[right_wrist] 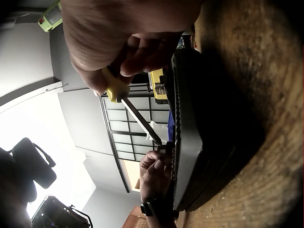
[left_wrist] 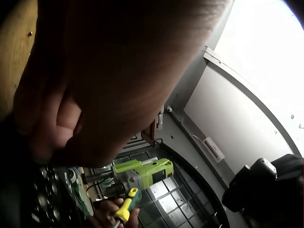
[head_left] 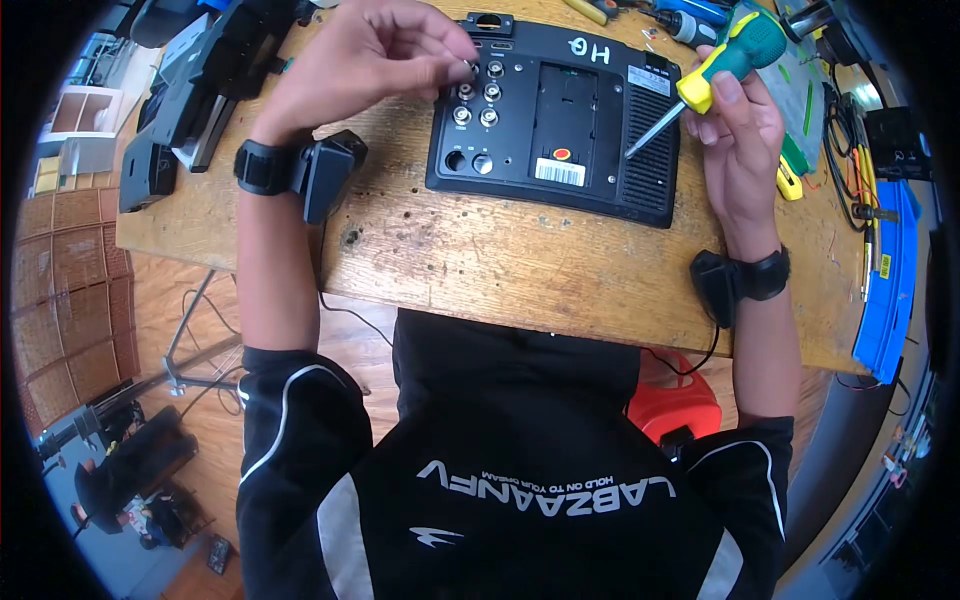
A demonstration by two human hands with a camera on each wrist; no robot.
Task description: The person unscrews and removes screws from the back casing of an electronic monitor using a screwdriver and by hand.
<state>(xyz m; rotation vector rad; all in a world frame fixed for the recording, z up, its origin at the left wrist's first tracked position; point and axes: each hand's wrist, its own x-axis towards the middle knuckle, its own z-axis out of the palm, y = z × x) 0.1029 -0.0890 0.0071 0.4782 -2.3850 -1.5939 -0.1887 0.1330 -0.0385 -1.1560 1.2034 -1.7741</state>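
Observation:
A black monitor-like device lies back side up on the wooden table, with several metal BNC connectors at its left. My left hand reaches over its upper left corner, thumb and index fingertip pinching at the top left connector, which the fingertips mostly hide. In my right hand a screwdriver with a yellow and green handle is held between thumb and fingers. Its metal shaft slants down left, the tip over the slotted vent. The right wrist view shows the screwdriver shaft above the device's edge.
Black equipment stands on the table's left. To the right lie a yellow cutter, black cables and a blue bin. More tools, among them another screwdriver, crowd the back. A red container sits below the table's front edge.

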